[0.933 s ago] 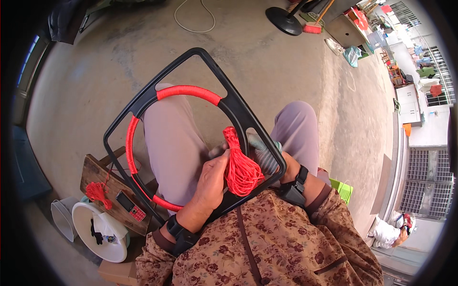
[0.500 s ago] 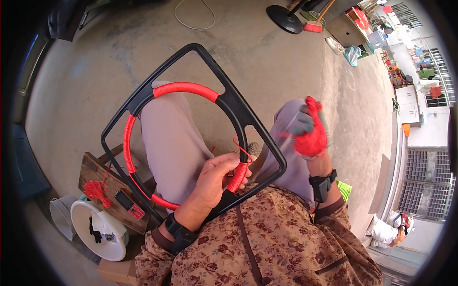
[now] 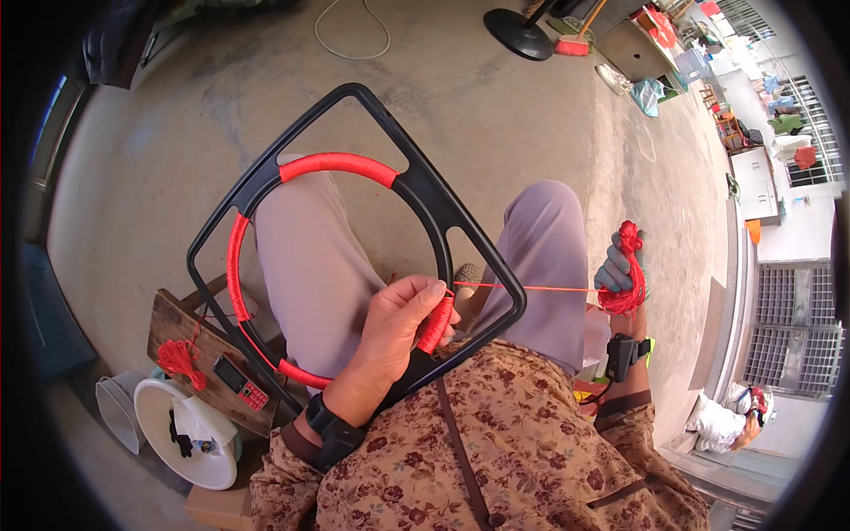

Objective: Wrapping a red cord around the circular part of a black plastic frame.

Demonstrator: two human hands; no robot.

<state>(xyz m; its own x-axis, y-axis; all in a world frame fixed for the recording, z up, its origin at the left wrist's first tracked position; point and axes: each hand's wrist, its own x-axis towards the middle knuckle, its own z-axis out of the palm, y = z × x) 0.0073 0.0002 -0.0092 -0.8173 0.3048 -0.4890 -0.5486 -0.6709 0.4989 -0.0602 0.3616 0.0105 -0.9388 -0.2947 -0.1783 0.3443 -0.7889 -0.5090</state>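
Across my lap lies a black frame point(image 3: 460, 211), squarish outside with a round ring inside. Red cord wrapping point(image 3: 341, 165) covers separate stretches of the ring. My left hand point(image 3: 403, 319) is closed on the ring's near right part, thumb pressing at the end of the wrapped cord point(image 3: 436, 326). From there a red strand point(image 3: 549, 288) runs taut to the right. Out beside my right knee, my gloved right hand point(image 3: 620, 265) grips a bundle of red cord point(image 3: 629, 281).
On my left, a small wooden stool point(image 3: 190, 332) carries another red cord bundle point(image 3: 181, 361) and a mobile phone point(image 3: 239, 380). Beside it stands a white bucket point(image 3: 228, 473) with things inside. Farther off are a round black base point(image 3: 518, 37) and a red broom point(image 3: 572, 46).
My right hand has moved outward to the right and slightly down with the cord bundle. The strand, loose and looped at the ring before, is now straight. My left hand keeps its hold.
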